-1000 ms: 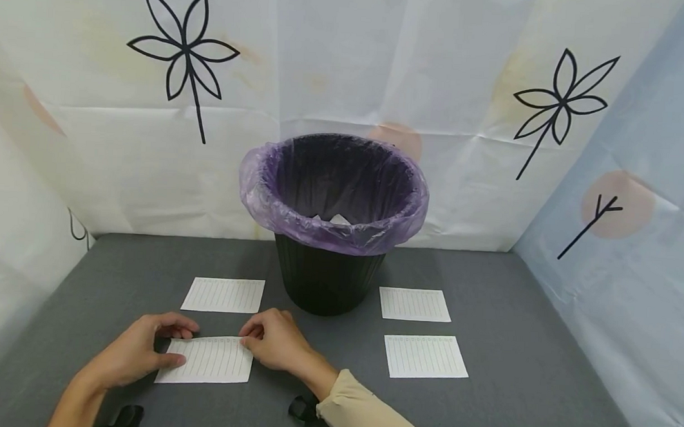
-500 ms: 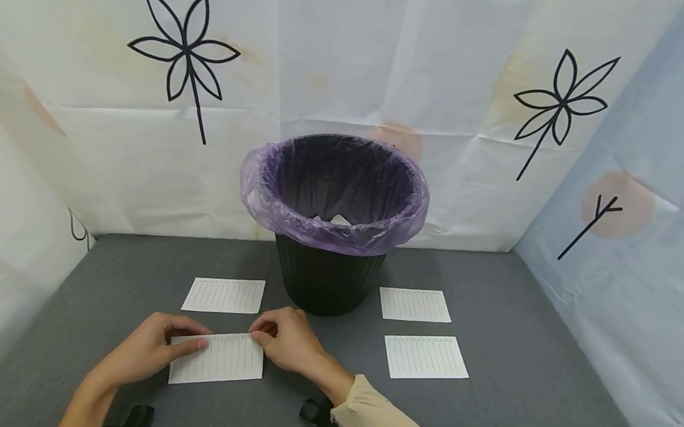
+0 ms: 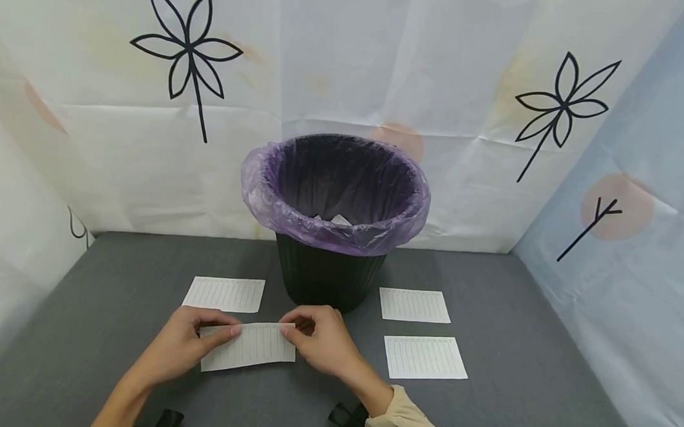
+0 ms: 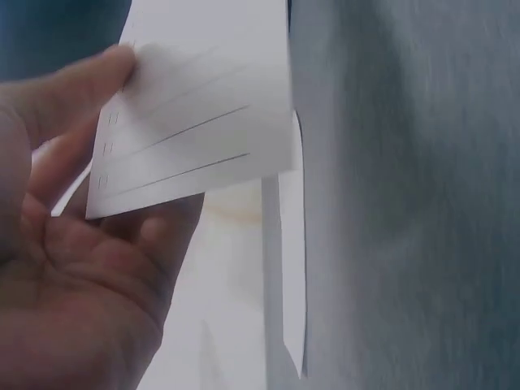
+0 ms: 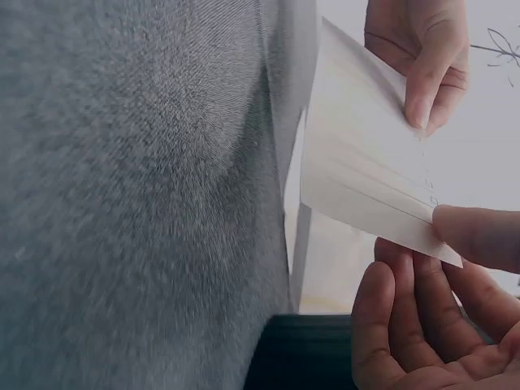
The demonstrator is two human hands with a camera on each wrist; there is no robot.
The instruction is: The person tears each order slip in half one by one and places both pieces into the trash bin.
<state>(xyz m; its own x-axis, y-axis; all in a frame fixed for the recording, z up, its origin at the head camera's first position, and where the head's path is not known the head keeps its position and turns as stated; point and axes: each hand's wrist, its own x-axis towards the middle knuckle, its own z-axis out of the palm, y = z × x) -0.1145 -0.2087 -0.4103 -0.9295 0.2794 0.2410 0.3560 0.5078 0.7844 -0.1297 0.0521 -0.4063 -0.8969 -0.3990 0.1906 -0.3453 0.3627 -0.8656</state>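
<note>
Both hands hold one white lined paper card (image 3: 256, 346) by its upper edge, above the grey tabletop. My left hand (image 3: 181, 344) pinches it near the left end, thumb on the lined face and fingers behind. The right hand (image 3: 324, 340) pinches the upper right corner between thumb and fingers. In the left wrist view the card (image 4: 195, 106) shows ruled lines and small boxes along one edge. The right wrist view has the card (image 5: 366, 150) stretched between the two hands, raised off the cloth. A black bin (image 3: 330, 271) stands just behind the hands.
A purple bag (image 3: 332, 235) lines the bin, with bits of white paper (image 3: 340, 220) inside. One lined card (image 3: 224, 294) lies behind my left hand. Two more, a far card (image 3: 415, 306) and a near card (image 3: 425, 358), lie right of the bin on the grey cloth (image 3: 520, 352).
The card has been lifted off the table and carried right and slightly away from me. My left hand went from its left edge to pinching its top; the right hand kept its corner.
</note>
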